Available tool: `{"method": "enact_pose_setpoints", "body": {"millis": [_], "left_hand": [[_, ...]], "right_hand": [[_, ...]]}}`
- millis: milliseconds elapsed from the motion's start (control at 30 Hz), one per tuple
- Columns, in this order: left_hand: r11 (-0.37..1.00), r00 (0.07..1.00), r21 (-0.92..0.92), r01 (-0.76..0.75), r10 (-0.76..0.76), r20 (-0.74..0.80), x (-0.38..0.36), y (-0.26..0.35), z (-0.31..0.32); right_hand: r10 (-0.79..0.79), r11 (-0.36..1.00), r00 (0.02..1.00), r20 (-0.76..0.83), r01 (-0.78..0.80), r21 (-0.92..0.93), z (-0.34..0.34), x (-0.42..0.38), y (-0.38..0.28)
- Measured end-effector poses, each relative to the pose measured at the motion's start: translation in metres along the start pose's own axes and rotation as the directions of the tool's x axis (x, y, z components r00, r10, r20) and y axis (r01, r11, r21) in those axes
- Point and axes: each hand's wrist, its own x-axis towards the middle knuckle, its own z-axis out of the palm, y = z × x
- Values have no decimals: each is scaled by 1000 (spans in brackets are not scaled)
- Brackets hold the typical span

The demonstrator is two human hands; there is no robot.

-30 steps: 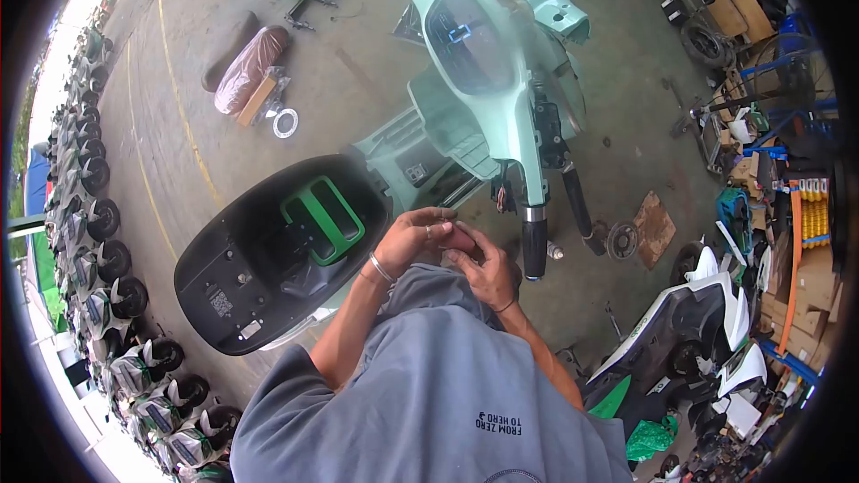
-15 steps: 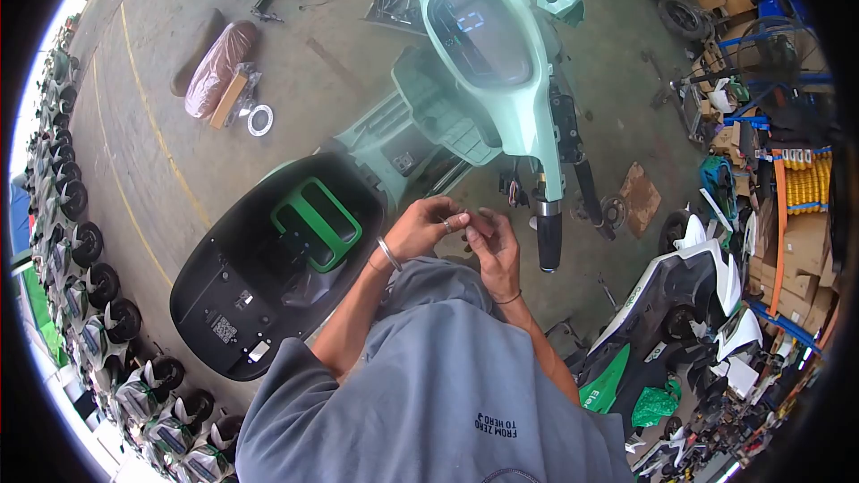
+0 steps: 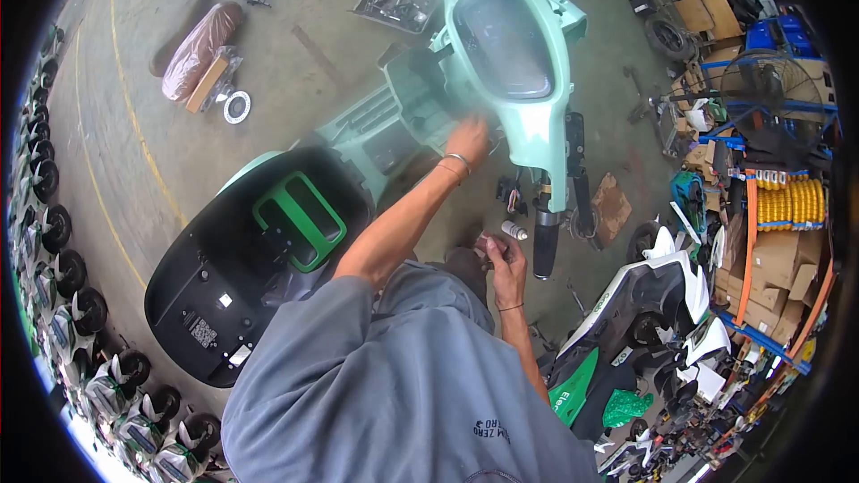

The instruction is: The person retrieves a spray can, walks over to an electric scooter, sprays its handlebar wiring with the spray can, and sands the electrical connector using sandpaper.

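My left hand (image 3: 470,141) reaches to the inner front panel of the pale green scooter (image 3: 534,139), just left of the steering cover; its fingers are partly hidden and blurred. My right hand (image 3: 508,266) is closed on a small reddish-brown piece (image 3: 484,241), held low in front of my body. The oval display (image 3: 504,36) looks dark. Beside my right hand is the black handlebar grip (image 3: 546,241). A white bottle (image 3: 514,230) shows just above that hand. Loose wires (image 3: 511,194) hang below the cover.
The black seat base with a green frame (image 3: 300,221) lies at the left. A wrapped brown seat (image 3: 202,52) and a metal ring (image 3: 237,107) are on the floor. Scooters line the left edge; a white scooter (image 3: 640,282), a fan (image 3: 772,89) and shelves with cartons stand right.
My left hand has left my right hand and moved up to the scooter's front. The right hand keeps the reddish-brown piece. The display's lit digits no longer show.
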Motion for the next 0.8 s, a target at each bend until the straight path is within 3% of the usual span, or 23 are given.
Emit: {"method": "enact_pose_setpoints", "body": {"millis": [200, 267, 333, 367, 400, 433, 467, 500, 667, 733, 767, 800], "left_hand": [[997, 992, -29, -74, 76, 104, 18, -25, 10], [998, 991, -62, -15, 24, 135, 26, -36, 28], [975, 990, -179, -128, 137, 42, 32, -57, 54], [946, 995, -324, -28, 56, 78, 31, -60, 59], [946, 995, -323, -29, 59, 86, 30, -56, 57], [580, 958, -762, 287, -158, 241, 28, -49, 53], [-34, 846, -875, 483, -239, 477, 27, -42, 49], [-261, 807, -839, 478, -247, 537, 31, -38, 46], [-116, 848, -864, 490, -164, 503, 35, -35, 33], [283, 909, -865, 414, -180, 376, 37, -39, 30], [289, 910, -864, 412, -177, 375, 38, -38, 29], [412, 931, -835, 365, -173, 321, 36, -44, 38]], "right_hand": [[61, 998, 995, -76, -60, 14, 0, -8, -10], [57, 998, 996, -64, -56, 26, 2, -8, -11], [44, 998, 995, -94, -39, 53, 4, -9, -9], [23, 997, 992, -121, -14, 76, 5, -9, -9], [28, 996, 992, -127, -18, 82, 5, -8, -8], [28, 997, 992, -124, -20, 69, 4, -7, -5], [27, 998, 992, -122, -20, 56, 3, -7, -3], [32, 998, 991, -131, -24, 59, 1, -7, -1], [35, 998, 995, -98, -30, 47, -5, -3, 8], [39, 998, 994, -104, -34, 49, -6, -4, 8], [40, 998, 994, -106, -35, 48, -6, -3, 7], [39, 998, 994, -105, -33, 53, -4, -4, 8]]}}
